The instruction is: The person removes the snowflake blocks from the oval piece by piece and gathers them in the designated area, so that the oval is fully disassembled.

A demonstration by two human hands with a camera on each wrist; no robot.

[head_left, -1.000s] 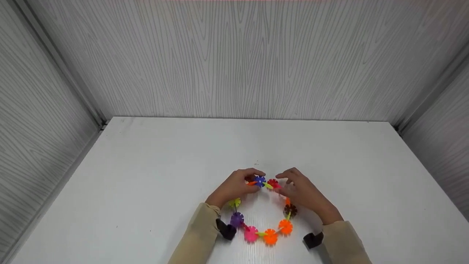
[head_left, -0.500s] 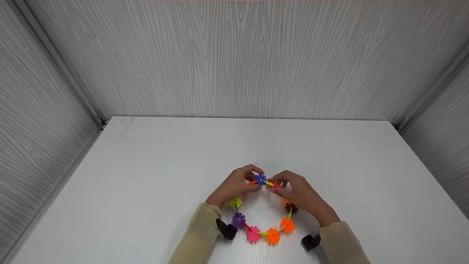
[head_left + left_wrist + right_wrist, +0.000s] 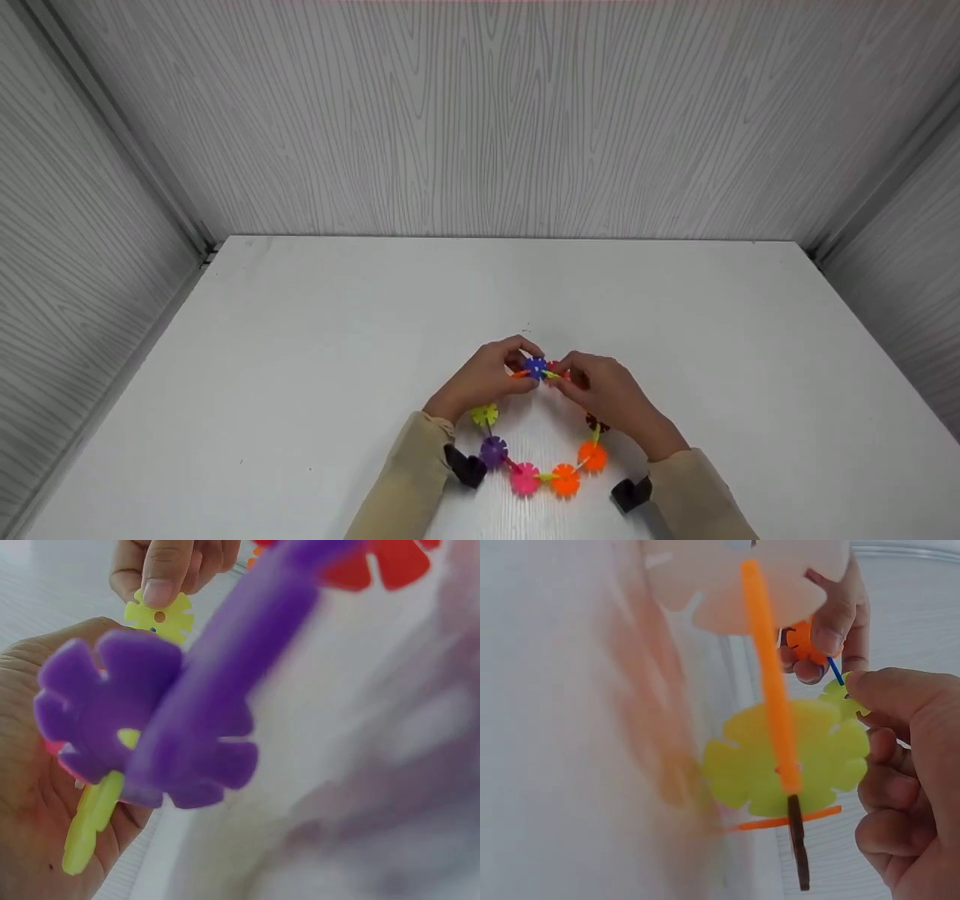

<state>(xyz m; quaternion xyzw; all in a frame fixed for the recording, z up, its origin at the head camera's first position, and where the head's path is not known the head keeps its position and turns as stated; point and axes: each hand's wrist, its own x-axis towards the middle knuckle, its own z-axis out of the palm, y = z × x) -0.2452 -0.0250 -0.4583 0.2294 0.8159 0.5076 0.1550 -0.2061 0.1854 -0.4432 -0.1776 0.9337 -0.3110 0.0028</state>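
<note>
A chain of notched plastic snowflake discs curves in a ring in front of me in the head view. My left hand [image 3: 484, 377] pinches its far side by an orange disc [image 3: 801, 643], next to a blue disc [image 3: 535, 367]. Close on the right, my right hand [image 3: 611, 390] pinches a yellow-green disc [image 3: 180, 618] between thumb and finger. In the right wrist view the blue disc stands edge-on between the orange and yellow-green ones. A red disc [image 3: 553, 366] is partly covered by the right fingers. Purple [image 3: 493, 452] and pink [image 3: 525, 478] discs form the near side.
The white tabletop [image 3: 300, 360] stretches around the hands, with grey wood-grain panels [image 3: 480, 120] at the back and sides. Black wrist devices [image 3: 631, 495] sit by both beige sleeves, close to the lower discs. A dark brown disc [image 3: 598, 424] is partly under the right hand.
My right hand has moved left and its thumb and finger have come together on the chain beside the blue disc. The near side of the ring has shifted slightly right.
</note>
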